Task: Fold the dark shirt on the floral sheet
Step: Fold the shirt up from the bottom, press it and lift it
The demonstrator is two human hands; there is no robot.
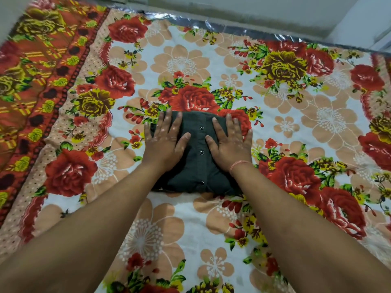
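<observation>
Folded dark shirt [196,163] is pressed mid floral sheet [296,127] by left hand [165,142] and right hand [230,144], fingers [229,123] straight, nothing gripped; pale wall [254,9] beyond.

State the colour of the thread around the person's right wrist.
Pinkish-orange thread, clearest in the head view.

Two bare forearms [88,235], thin pink thread band [238,163] round the right wrist

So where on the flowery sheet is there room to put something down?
The red-and-peach floral sheet lies bare right of the folded dark button-front shirt, left of it up to the orange border, beyond it, and between the forearms. Only the middle is crowded, where the left hand and right hand press flat on the shirt.
</observation>
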